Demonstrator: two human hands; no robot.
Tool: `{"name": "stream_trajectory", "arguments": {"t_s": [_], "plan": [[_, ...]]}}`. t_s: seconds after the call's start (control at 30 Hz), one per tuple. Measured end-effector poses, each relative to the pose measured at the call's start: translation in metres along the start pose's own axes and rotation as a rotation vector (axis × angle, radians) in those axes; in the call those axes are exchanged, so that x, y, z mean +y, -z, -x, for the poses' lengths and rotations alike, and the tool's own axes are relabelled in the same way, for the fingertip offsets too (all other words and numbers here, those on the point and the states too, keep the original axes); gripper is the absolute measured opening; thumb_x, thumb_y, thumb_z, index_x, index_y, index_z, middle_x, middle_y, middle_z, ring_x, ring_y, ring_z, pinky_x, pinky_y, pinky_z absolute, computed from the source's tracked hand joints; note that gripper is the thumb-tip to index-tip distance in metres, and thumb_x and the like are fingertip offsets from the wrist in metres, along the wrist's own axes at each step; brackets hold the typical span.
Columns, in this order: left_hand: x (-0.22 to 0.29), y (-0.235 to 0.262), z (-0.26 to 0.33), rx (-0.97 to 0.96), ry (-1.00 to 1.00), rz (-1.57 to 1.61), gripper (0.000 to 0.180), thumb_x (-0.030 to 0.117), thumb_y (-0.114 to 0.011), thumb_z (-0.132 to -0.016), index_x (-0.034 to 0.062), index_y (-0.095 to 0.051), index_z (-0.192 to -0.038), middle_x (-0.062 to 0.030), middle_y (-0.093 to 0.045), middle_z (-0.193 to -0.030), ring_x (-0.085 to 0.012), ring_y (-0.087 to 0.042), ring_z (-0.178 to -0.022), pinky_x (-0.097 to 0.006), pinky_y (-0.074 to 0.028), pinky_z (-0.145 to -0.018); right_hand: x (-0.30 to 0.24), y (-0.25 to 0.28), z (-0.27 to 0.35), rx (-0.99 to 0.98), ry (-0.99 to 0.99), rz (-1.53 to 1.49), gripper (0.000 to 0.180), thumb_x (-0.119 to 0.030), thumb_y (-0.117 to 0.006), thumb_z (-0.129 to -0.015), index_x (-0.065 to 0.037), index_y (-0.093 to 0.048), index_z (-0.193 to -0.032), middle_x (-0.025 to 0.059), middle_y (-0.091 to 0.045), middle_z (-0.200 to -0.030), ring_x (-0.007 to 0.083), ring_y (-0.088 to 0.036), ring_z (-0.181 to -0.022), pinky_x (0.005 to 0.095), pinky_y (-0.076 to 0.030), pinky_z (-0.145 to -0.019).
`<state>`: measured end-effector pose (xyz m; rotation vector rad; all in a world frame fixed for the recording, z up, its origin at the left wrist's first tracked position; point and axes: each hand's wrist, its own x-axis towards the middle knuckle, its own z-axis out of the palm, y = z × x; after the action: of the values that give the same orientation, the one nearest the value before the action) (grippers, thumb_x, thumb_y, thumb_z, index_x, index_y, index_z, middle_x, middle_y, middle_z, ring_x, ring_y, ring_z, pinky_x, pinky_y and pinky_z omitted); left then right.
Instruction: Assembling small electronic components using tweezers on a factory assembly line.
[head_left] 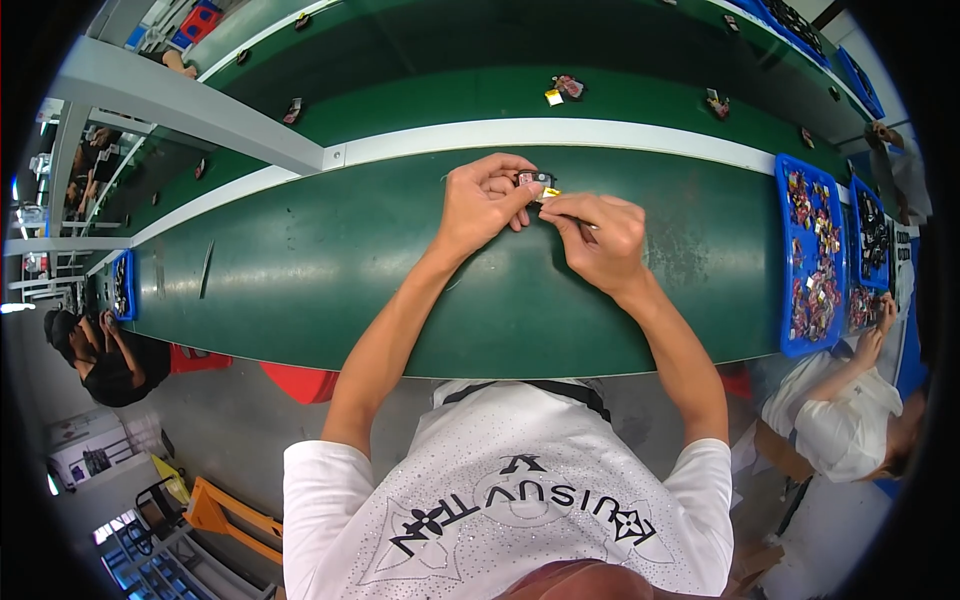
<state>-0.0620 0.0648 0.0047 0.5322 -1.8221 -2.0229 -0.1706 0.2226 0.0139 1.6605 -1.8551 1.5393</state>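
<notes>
Close to the white rail, over the green work surface [330, 280], my left hand [482, 205] grips a small black electronic part [538, 179] between thumb and fingers. A small yellow piece [550, 194] shows at the part's near edge. My right hand [608, 238] is closed in a pinch right beside that yellow piece, with thumb and forefinger almost touching the part. What lies between the right fingertips is too small to tell.
A thin, dark strip-like tool [207, 268] lies on the left. Beyond the white rail [440, 137], small assemblies [567, 87] sit on a green belt. A blue tray [783, 255] of colourful parts stands right. People sit at both ends; a grey beam [200, 105] slants overhead.
</notes>
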Motion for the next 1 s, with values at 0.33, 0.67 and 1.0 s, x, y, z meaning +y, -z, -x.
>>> {"name": "stream_trajectory", "arguments": {"t_s": [0.33,0.67,1.0], "plan": [[0.018,-0.020,0.001,0.036,0.046,-0.270,0.019,-0.001,-0.071,-0.091,-0.0106,-0.067,-0.107,-0.0078,-0.070,-0.075,-0.0091,-0.064,-0.058,-0.024,-0.053,-0.051,0.004,0.009,0.003,-0.013,0.043,0.058,0.015,0.004,-0.080,-0.075,-0.006,-0.074,-0.084,0.0045,-0.077,-0.082,0.0166,-0.069,-0.059,0.0260,-0.041,-0.049],[0.025,-0.036,-0.003,0.102,0.022,-0.352,0.013,-0.003,-0.071,-0.088,-0.0095,-0.069,-0.099,-0.0071,-0.069,-0.071,-0.0089,-0.062,-0.051,-0.024,-0.051,-0.046,0.007,0.016,0.003,0.038,0.027,0.029,0.014,0.002,-0.080,-0.074,-0.006,-0.073,-0.083,0.0035,-0.075,-0.080,0.0177,-0.060,-0.050,0.0293,-0.043,-0.048],[0.029,0.030,-0.096,0.401,-0.080,-0.501,0.014,0.002,-0.070,-0.090,-0.0083,-0.069,-0.099,-0.0099,-0.072,-0.074,-0.0153,-0.069,-0.055,-0.028,-0.054,-0.050,0.006,0.038,-0.008,0.160,-0.227,0.036,0.015,-0.004,-0.084,-0.076,-0.008,-0.076,-0.088,0.0031,-0.072,-0.073,0.0125,-0.043,-0.040,0.0291,-0.036,-0.045]]}}
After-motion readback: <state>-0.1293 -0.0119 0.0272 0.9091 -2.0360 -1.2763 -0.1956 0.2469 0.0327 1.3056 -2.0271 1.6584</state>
